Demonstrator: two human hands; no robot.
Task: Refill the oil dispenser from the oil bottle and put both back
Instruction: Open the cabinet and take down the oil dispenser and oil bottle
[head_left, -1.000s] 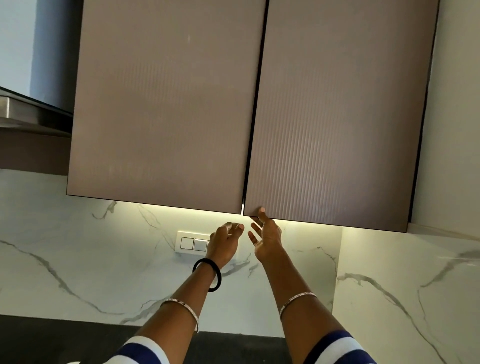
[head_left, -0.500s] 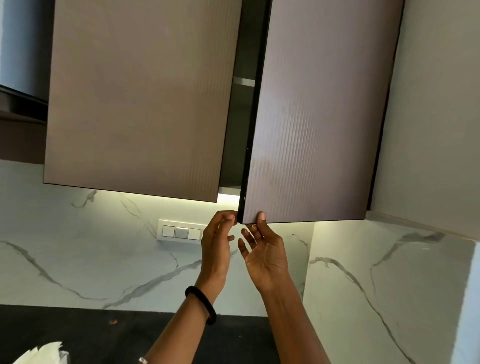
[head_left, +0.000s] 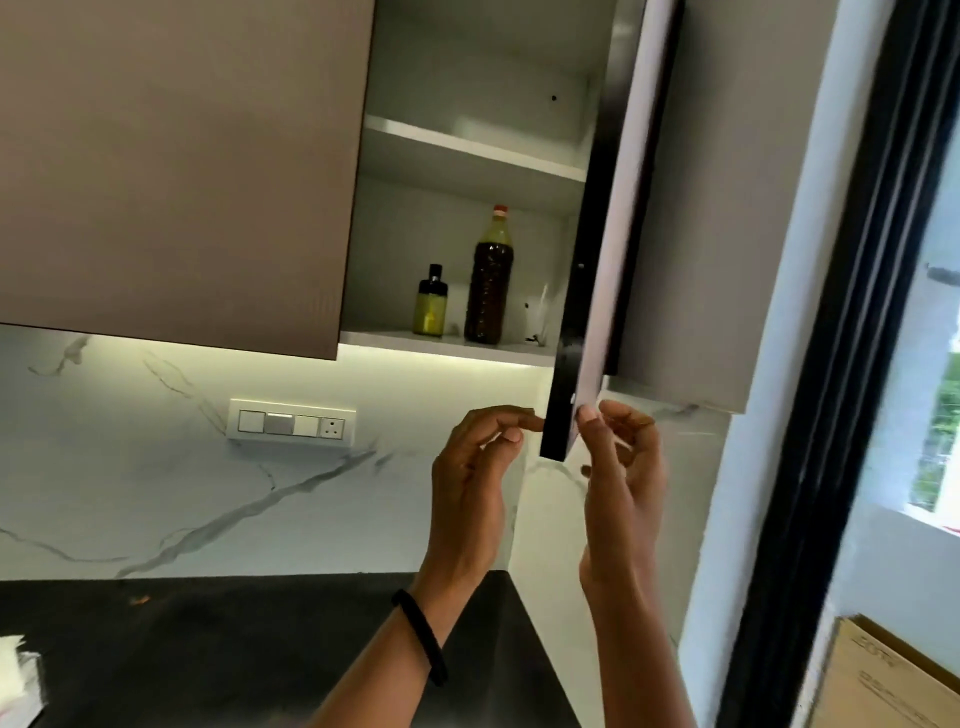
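Cabinet door (head_left: 618, 218): we see the right-hand door standing wide open, almost edge-on, with its dark edge and pale face towards us.
Left hand (head_left: 470, 467): raised to the door's lower corner; the curved index fingertip meets the dark edge and the thumb lies just below it. The fingers close round nothing.
Right hand (head_left: 623, 467): raised on the other side of the same corner; the thumb tip rests on the pale face and the other fingers are loosely curled, holding nothing.
Hands together: we note them close beside each other, with only the door corner between them.
Oil bottle (head_left: 487, 280): tall and dark with a red cap, upright on the lower shelf (head_left: 384, 338) inside the cabinet.
Oil dispenser (head_left: 430, 306): small, yellow-green with a black top, upright just left of the bottle; the two stand apart.
Upper shelf (head_left: 467, 150): pale board above the two vessels.
Left door (head_left: 182, 156): closed.
Wristband (head_left: 421, 644): black, on the left wrist.
Switch panel (head_left: 291, 423): on the marble wall (head_left: 130, 467) under the cabinet.
Desk (head_left: 208, 649): dark surface below the hands.
Window (head_left: 935, 389): at far right.
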